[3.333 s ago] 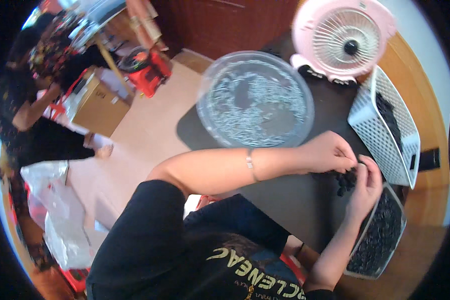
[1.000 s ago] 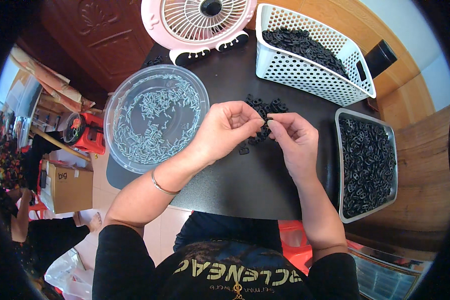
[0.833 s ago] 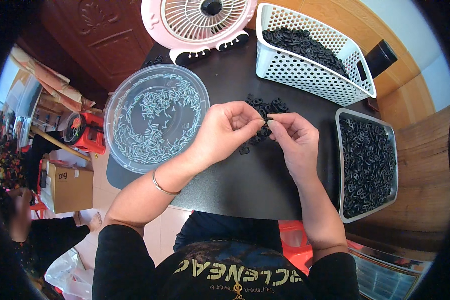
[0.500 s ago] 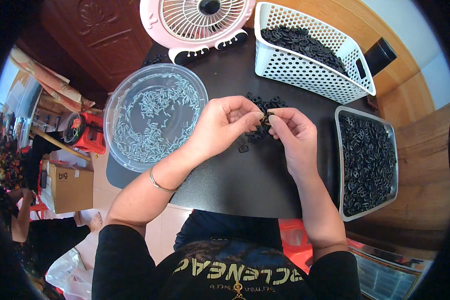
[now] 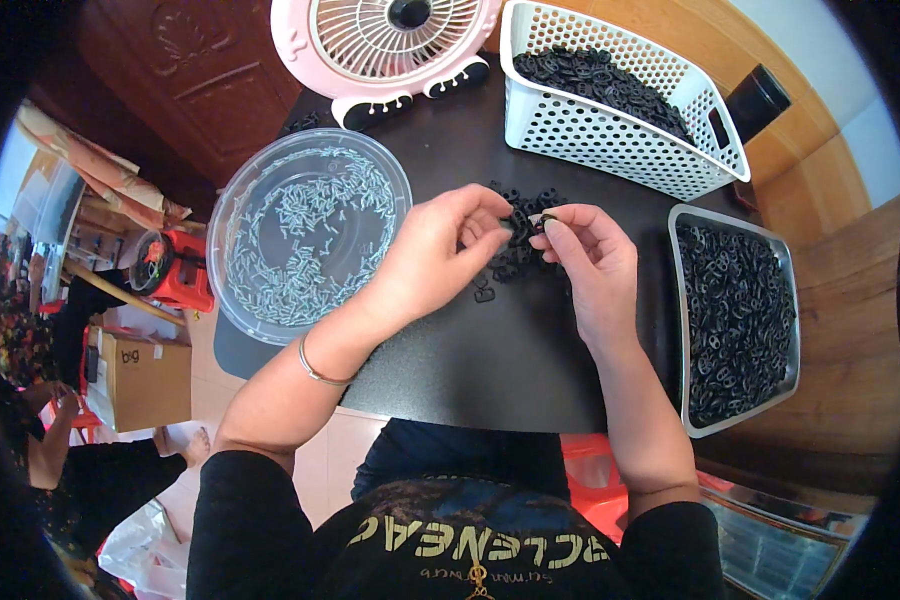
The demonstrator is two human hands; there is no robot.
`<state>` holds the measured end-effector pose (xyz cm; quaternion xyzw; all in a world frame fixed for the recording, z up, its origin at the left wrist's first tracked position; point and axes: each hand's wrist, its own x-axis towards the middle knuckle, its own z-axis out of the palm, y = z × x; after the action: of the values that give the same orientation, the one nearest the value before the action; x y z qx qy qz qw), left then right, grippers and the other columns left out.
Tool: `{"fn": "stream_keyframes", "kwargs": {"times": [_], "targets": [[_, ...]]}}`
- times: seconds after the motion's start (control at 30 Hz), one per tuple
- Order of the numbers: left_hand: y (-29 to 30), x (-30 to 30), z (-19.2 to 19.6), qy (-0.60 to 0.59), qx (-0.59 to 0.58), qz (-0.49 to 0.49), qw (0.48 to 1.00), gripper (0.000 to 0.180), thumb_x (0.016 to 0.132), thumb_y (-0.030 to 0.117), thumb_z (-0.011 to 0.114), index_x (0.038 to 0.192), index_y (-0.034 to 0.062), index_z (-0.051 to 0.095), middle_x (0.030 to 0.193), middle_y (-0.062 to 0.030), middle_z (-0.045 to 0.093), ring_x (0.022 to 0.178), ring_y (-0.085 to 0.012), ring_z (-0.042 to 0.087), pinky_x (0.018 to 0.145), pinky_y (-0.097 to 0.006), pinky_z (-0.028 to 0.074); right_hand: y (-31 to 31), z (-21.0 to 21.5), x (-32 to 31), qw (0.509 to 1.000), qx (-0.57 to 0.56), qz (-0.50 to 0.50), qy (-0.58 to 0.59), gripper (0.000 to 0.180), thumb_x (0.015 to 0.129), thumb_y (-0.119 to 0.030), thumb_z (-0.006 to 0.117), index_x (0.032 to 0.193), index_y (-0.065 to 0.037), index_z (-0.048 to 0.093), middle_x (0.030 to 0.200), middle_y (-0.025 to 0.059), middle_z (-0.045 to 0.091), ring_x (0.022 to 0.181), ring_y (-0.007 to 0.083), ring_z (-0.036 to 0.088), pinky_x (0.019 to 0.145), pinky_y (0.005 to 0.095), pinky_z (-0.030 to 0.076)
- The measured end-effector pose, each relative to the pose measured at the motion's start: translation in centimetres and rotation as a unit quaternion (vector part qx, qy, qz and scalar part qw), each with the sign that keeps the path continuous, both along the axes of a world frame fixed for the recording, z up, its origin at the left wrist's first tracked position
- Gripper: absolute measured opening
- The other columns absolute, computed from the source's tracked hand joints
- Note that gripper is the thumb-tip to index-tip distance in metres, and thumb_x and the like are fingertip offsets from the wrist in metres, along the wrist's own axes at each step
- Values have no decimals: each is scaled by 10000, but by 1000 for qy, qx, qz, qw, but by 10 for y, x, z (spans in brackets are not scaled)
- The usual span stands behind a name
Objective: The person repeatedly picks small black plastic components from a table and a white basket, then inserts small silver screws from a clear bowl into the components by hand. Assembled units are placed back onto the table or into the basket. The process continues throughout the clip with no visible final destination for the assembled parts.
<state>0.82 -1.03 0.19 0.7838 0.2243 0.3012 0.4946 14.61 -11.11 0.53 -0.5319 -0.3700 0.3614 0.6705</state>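
Hands meet at the centre of the frame: I see my left hand [image 5: 432,262] and right hand [image 5: 588,258] with fingertips drawn together, both pinching one small black ring part [image 5: 530,222] between them, just above the dark table [image 5: 490,350]. It is too small for me to tell which way its long axis runs. Directly under and behind the fingers lies a loose heap of black parts [image 5: 510,255] on the table, too many to count.

Left of the hands sits one round clear bowl [image 5: 310,235] strewn with small pale pins. At the right edge one grey metal tray [image 5: 735,315] holds black parts; at upper right one white perforated basket [image 5: 620,95] holds more. One pink fan [image 5: 385,40] stands at top centre. Lower left, one brown cardboard box [image 5: 148,378] carries a dark printed label.
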Motion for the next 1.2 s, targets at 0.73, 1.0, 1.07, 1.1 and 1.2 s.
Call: {"fn": "stream_keyframes", "kwargs": {"times": [0.73,1.0,1.07,1.1,1.2], "targets": [[-3,-4,-11,120,386,101,909,368,729,150,611,1070,29,542,1130,-168,486,1109,-337,430,902,-414,376,0,-5,-1,999,27,-29,-31,94,850,-21,510,931,-7,555,865,43,583,747,91,573,650,185,432],[1,-7,-20,201,379,39,902,177,655,47,562,825,2,563,912,-105,515,915,-265,497,741,-326,465,2,-8,0,998,35,-39,-30,95,846,-22,522,934,-16,559,853,34,580,742,82,558,645,178,424],[1,-8,-18,182,389,39,902,123,639,27,558,760,7,560,863,-98,507,864,-255,510,707,-314,486,1,-8,1,998,42,-35,-32,95,851,-30,523,939,-14,557,855,34,579,744,84,559,650,182,427],[0,-9,-17,188,383,44,903,125,636,26,560,760,6,560,864,-100,508,863,-255,511,699,-318,491,1,-8,0,998,45,-31,-32,96,852,-32,524,941,-13,557,855,34,579,746,84,560,651,184,428],[0,-12,-14,194,376,53,904,127,632,26,563,758,5,562,867,-108,509,864,-258,513,676,-329,502,1,-8,-2,999,32,-32,-27,99,852,-30,524,943,-9,556,857,34,580,749,84,561,650,184,429]]}}
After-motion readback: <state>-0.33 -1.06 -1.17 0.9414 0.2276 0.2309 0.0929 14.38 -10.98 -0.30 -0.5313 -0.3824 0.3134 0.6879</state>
